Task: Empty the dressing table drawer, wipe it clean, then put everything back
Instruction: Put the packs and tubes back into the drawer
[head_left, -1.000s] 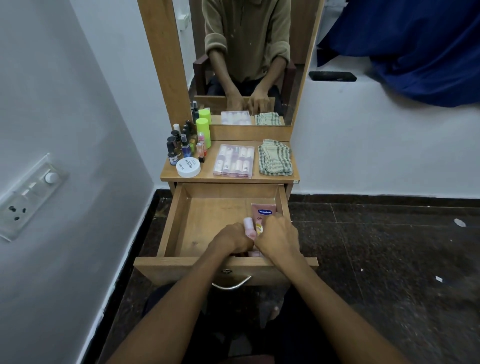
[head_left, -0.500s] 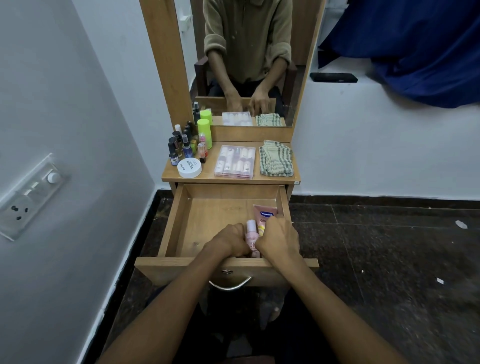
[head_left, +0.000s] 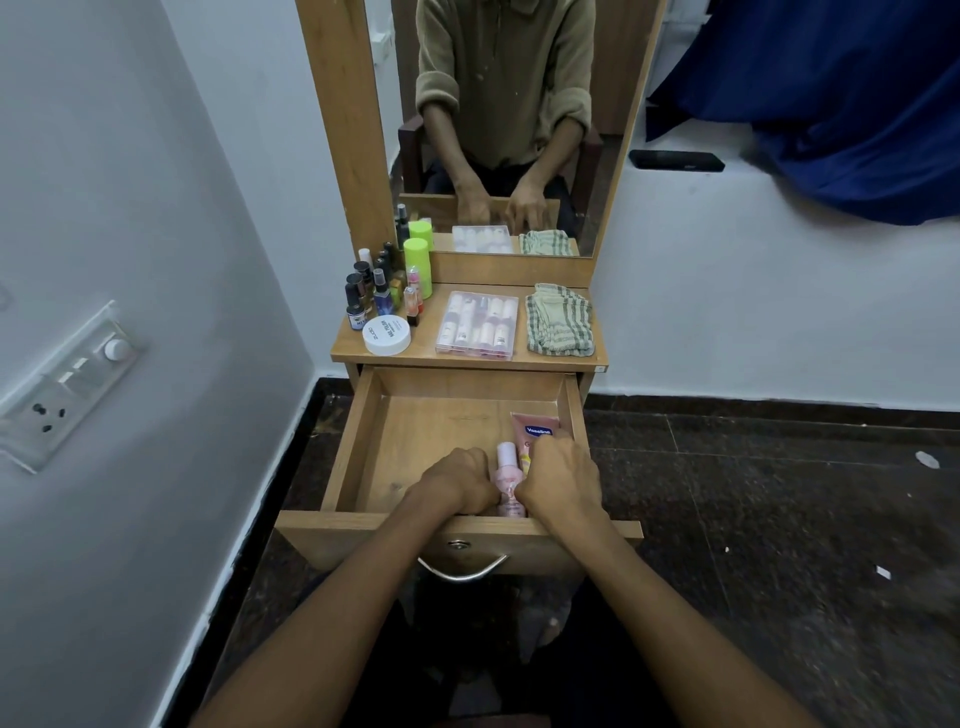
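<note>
Both hands at pink bottle (head_left: 505, 467), drawer (head_left: 363, 441) left half bare

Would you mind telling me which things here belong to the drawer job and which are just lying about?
Job: drawer, pink bottle, Vaseline tube, checked cloth, clear case of small bottles, white jar, green can.

Lying about: blue fabric, black phone, wall switchboard.

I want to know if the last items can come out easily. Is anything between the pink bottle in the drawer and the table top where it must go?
Nothing visible blocks it. The pink bottle sits between the left hand and right hand, the drawer is open above, and bare table top shows along its near edge.
</note>
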